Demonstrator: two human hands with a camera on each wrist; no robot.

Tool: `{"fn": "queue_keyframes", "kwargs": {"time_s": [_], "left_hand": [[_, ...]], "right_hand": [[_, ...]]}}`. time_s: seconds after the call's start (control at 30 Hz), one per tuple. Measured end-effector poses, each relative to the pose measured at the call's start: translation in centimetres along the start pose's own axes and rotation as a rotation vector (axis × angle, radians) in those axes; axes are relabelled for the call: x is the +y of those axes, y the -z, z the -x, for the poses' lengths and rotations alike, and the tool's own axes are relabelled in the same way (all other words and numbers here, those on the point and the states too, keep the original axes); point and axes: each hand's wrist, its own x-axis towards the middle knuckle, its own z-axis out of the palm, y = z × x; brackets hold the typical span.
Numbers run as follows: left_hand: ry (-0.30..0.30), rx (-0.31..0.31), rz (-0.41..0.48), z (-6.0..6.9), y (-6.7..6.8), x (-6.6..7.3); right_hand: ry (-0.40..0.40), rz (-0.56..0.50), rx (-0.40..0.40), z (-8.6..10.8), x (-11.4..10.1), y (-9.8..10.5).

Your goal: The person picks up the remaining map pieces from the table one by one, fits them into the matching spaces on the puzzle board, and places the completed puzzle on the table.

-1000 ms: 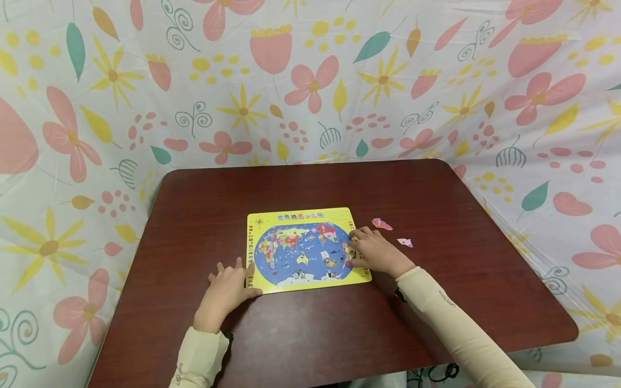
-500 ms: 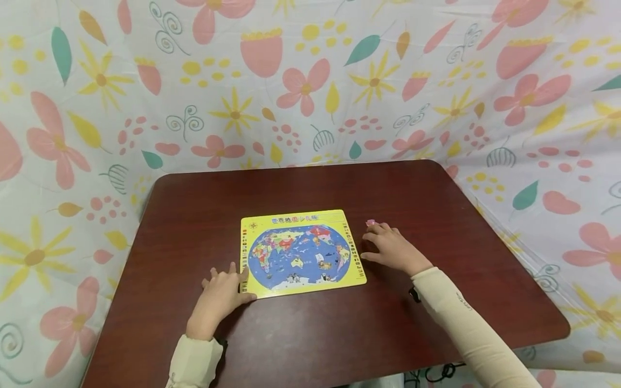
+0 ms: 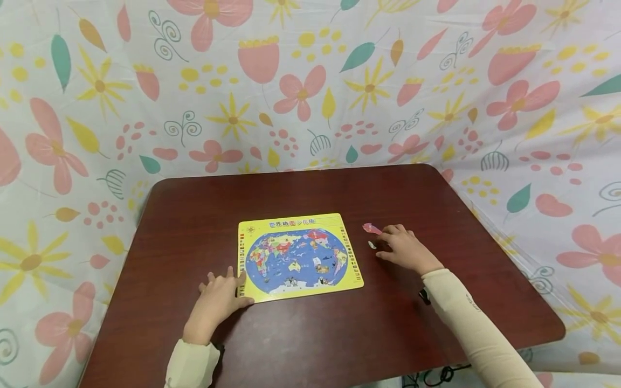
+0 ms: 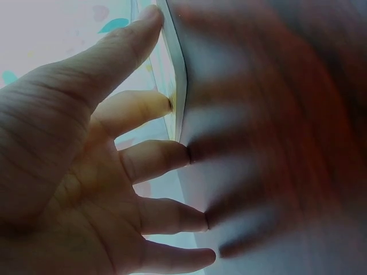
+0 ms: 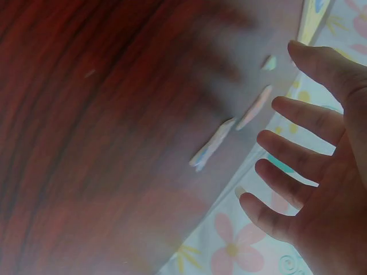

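Observation:
A yellow-bordered world map puzzle board (image 3: 301, 293) lies flat on the table. My left hand (image 3: 215, 299) rests at its lower left corner, fingers spread; in the left wrist view the thumb (image 4: 123, 48) touches the board's edge (image 4: 179, 86). My right hand (image 3: 407, 249) hovers right of the board, fingers loosely spread with nothing between them. Near its fingertips lie a pink puzzle piece (image 3: 371, 228) and a small pale piece (image 3: 371, 245). In the right wrist view, a pale green piece (image 5: 269, 62), a pinkish piece (image 5: 254, 107) and a longer piece (image 5: 213, 143) lie on the table.
The dark red-brown wooden table (image 3: 291, 345) has rounded corners. A white floral curtain (image 3: 301, 134) hangs behind and around it. Black cables (image 3: 439, 375) show below the table's front edge.
My right hand has left the board's right side and moved right over the loose pieces. A small pale piece now shows by its fingertips. My left hand has stayed at the board's corner.

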Motion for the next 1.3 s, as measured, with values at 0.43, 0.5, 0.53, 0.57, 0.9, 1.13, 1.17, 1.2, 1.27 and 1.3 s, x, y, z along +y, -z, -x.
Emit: {"fn": "queue_keyframes", "kwargs": {"time_s": [0.43, 0.5, 0.53, 0.57, 0.9, 1.13, 1.17, 1.2, 1.27, 1.3], "left_hand": [[-0.004, -0.008, -0.004, 0.0, 0.1, 0.0], [-0.006, -0.007, -0.004, 0.0, 0.1, 0.0], [-0.008, -0.006, -0.005, 0.0, 0.1, 0.0], [-0.009, -0.003, -0.005, 0.0, 0.1, 0.0], [-0.012, 0.002, 0.006, -0.2, 0.1, 0.2], [-0.005, 0.003, 0.008, -0.1, 0.0, 0.3], [-0.004, 0.004, 0.008, 0.0, 0.0, 0.3], [-0.002, 0.006, 0.007, 0.0, 0.0, 0.2], [0.000, 0.013, 0.006, 0.0, 0.1, 0.2], [0.002, 0.015, 0.007, 0.0, 0.2, 0.2]], "right_hand": [[-0.063, -0.004, 0.013, 1.0, 2.6, -0.2], [-0.069, -0.008, 0.013, 1.1, 2.9, -0.2], [-0.067, -0.012, 0.015, 1.0, 2.9, -0.3], [-0.063, -0.018, 0.017, 1.0, 2.9, -0.3], [-0.006, -0.035, 0.011, -0.6, 2.0, -1.0], [0.013, -0.041, 0.022, -1.5, 1.2, -1.5], [0.015, -0.043, 0.029, -1.7, 1.1, -1.6], [0.018, -0.045, 0.036, -1.9, 1.0, -1.6], [0.026, -0.046, 0.051, -2.2, 0.9, -1.7], [0.031, -0.045, 0.058, -2.4, 0.8, -1.7]]}}
